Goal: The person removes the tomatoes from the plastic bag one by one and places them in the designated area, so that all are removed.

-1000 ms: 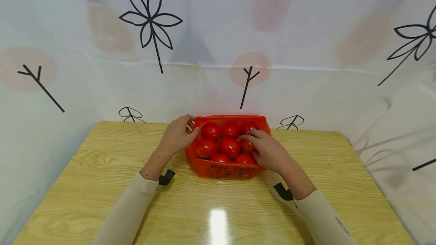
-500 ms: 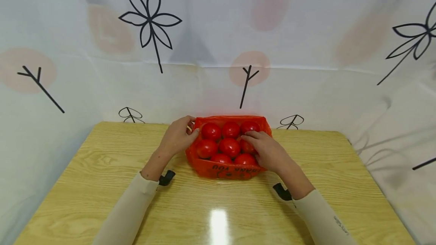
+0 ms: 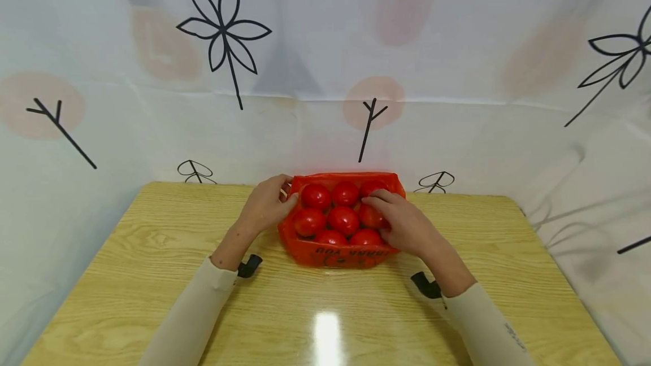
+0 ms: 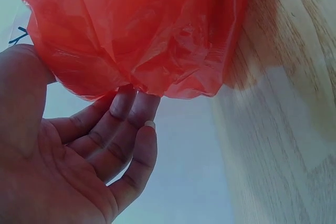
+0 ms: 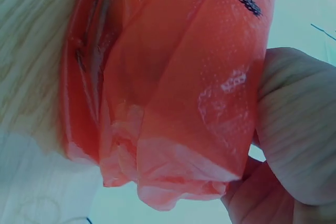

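Note:
A red plastic bag [image 3: 300, 253] with dark printed lettering lies on the table, its mouth facing up and spread wide. Several shiny red tomatoes [image 3: 343, 220] sit inside in rows. My left hand [image 3: 264, 205] holds the bag's left edge, thumb at the rim; in the left wrist view, the fingers of the left hand [image 4: 63, 156] reach to the bag's outside [image 4: 147, 30]. Over the right side, my right hand [image 3: 409, 222] grips the right-hand tomato [image 3: 371, 216] of the middle row, partly covering it. The right wrist view shows the bag [image 5: 173, 77] hiding the fingertips of the right hand [image 5: 299, 124].
The bag is near the back edge of the wooden table [image 3: 152, 275]. Just behind rises a white cloth backdrop [image 3: 315, 140] with printed plants. Black camera mounts [image 3: 249, 266] sit on both wrists, close over the tabletop.
My right hand has shifted slightly up and over the right-hand tomato, more of which now shows. The left hand and the bag have stayed nearly still.

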A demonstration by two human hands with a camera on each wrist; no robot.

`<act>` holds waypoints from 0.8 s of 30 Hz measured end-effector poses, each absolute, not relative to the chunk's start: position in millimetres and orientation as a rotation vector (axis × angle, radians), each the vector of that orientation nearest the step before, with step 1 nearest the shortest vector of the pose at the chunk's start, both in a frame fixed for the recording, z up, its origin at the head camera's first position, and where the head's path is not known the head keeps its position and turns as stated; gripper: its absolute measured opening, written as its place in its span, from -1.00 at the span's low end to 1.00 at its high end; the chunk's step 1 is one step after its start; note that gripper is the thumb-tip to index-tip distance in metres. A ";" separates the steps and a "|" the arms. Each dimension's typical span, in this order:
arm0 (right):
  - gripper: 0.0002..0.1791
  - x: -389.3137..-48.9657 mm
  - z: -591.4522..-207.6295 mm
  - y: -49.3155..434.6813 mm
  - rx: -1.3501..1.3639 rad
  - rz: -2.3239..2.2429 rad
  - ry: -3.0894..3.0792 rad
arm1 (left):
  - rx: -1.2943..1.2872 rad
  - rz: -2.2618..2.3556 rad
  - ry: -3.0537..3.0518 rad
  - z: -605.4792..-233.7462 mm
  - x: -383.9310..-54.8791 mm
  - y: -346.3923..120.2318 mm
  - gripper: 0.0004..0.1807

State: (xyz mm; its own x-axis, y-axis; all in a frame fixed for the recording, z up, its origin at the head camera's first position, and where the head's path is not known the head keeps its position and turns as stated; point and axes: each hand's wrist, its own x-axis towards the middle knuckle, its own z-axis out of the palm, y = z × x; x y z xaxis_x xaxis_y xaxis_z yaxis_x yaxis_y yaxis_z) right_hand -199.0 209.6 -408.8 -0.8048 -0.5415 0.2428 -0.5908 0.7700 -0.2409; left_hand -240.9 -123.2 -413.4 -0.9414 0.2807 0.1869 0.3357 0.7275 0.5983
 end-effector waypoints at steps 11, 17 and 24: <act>-0.30 -200.3 -400.2 216.0 0.895 0.567 -2.772 | -0.522 -1.016 -2.837 -413.3 -240.9 -123.6 -0.52; -0.31 -199.9 -397.8 218.5 0.915 0.641 -2.705 | -0.506 -1.019 -2.844 -413.1 -239.4 -124.2 -0.53; -0.31 -201.2 -395.8 222.6 0.896 0.696 -2.658 | -0.479 -1.021 -2.831 -413.6 -239.7 -124.5 -0.57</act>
State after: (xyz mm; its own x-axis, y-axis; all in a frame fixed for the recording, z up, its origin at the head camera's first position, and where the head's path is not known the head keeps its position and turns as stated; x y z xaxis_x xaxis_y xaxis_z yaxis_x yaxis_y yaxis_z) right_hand -201.2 222.6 -395.8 -0.7795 -0.5014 0.3756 -0.6211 0.6967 -0.3590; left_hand -239.7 -124.5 -413.6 -0.9464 0.2596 0.1925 0.3227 0.7267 0.6065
